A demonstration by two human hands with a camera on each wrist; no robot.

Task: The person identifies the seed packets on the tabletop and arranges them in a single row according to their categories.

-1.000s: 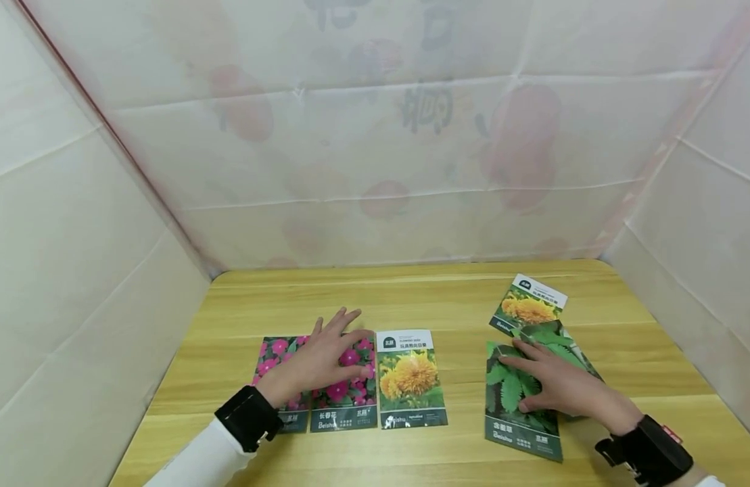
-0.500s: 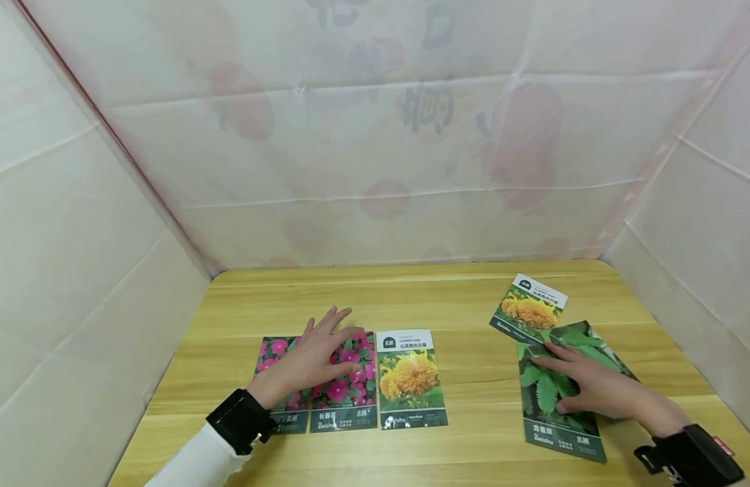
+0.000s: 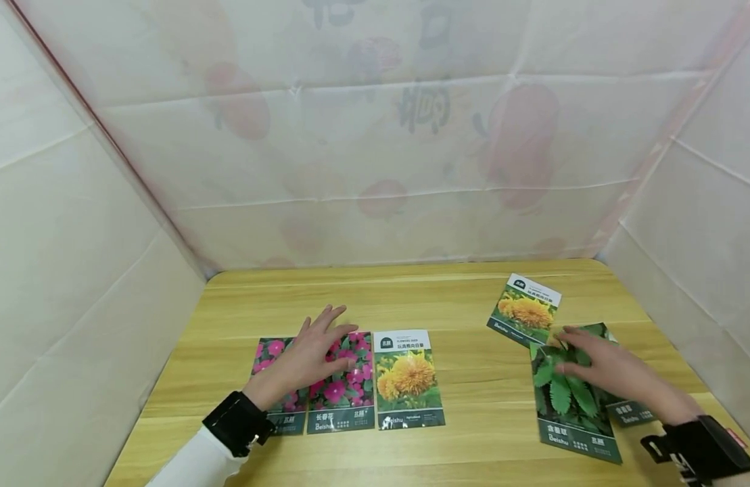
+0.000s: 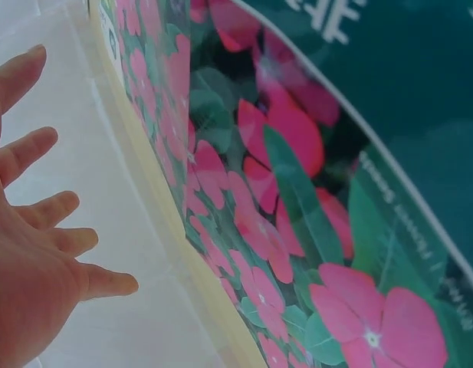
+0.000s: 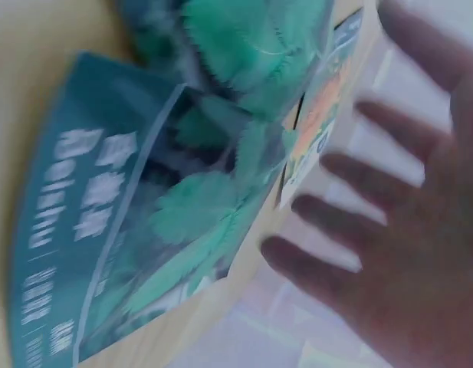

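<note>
Head view: the right hand (image 3: 612,364) and the top leafy packet (image 3: 572,409) under it have slid right, so there's more gap to the sunflower packet (image 3: 409,379); left hand (image 3: 301,360) is still over the pink packets (image 3: 340,396). Left wrist: fingers spread, can't tell if touching. Right wrist: fingers spread too, plus the lower leafy packet (image 5: 194,207), label readable, mostly covered in the head view.

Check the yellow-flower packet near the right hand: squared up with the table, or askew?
Askew: in the head view, the yellow-flower packet lies slanted to the far edge of the table.
</note>
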